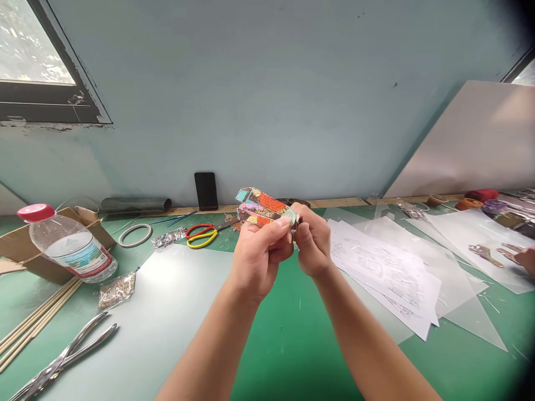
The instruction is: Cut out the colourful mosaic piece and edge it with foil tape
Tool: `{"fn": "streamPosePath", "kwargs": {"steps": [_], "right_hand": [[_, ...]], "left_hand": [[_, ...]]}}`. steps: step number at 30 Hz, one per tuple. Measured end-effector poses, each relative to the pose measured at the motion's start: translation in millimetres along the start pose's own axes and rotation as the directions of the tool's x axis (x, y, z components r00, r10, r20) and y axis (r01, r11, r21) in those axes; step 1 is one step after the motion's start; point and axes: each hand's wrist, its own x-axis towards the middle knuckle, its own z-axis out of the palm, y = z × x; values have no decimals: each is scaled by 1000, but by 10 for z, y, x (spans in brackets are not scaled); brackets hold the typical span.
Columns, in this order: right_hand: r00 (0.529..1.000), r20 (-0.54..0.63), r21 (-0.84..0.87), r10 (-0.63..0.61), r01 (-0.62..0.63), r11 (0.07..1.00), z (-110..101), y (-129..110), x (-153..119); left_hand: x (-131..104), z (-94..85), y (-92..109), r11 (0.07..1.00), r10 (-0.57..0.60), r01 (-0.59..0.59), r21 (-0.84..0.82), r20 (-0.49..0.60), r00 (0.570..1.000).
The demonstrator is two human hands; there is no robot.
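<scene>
A small colourful patterned piece [265,206], with orange, pink and turquoise parts, is held up above the green table. My left hand [261,250] grips it, the thumb pressed on its right end near a pale green round part. Close against that same end is my right hand [311,239], its fingers curled and pinched together. What the right fingers hold is hidden. Behind the hands, red and yellow handled scissors [204,234] lie on the table [288,345], left of the piece.
At the left are a bottle [79,250], a cardboard box [25,245], wooden sticks [37,320], metal pliers [62,359] and a tape ring [135,235]. A phone [206,191] leans on the wall. Drawings [384,267] lie right; another person's hand [525,259] shows at the edge.
</scene>
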Motion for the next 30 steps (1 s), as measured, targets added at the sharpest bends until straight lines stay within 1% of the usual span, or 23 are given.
{"fn": "streamPosePath", "kwargs": {"steps": [2, 4, 5, 6, 8, 10, 12, 15, 19, 24, 30], "right_hand": [[997, -60, 69, 58, -54, 996, -39, 40, 26], [982, -140, 177, 131, -105, 979, -127, 82, 62], [974, -147, 212, 173, -140, 967, -182, 95, 79], [970, -126, 222, 209, -177, 959, -235, 99, 92], [970, -53, 179, 237, -224, 958, -315, 73, 103], [979, 35, 102, 203, -205, 973, -334, 9, 99], [984, 110, 14, 137, -140, 990, -293, -67, 86], [983, 170, -63, 63, -53, 997, -185, -140, 62], [985, 166, -32, 55, -51, 998, -92, -146, 34], [986, 159, -36, 43, -37, 999, -88, -138, 26], [987, 158, -21, 34, -32, 999, -75, -123, 29]], "left_hand": [[-2, -6, 1, 1000, 4, -5, 14, 27, 1000], [-6, -11, 6, 999, 6, -8, 35, 54, 999], [-7, -14, 10, 999, 8, -11, 50, 61, 998], [-8, -19, 15, 998, 12, -16, 66, 65, 998], [-4, -32, 27, 995, 28, -33, 94, 55, 998], [2, -46, 40, 992, 49, -53, 116, 33, 998], [8, -55, 54, 990, 63, -65, 122, 16, 998], [8, -52, 78, 992, 74, -75, 100, 13, 997], [1, -41, 100, 994, 76, -76, 75, 10, 997], [2, -41, 88, 994, 75, -75, 74, 5, 997], [-1, -66, 55, 997, 47, -48, 61, 17, 999]]}}
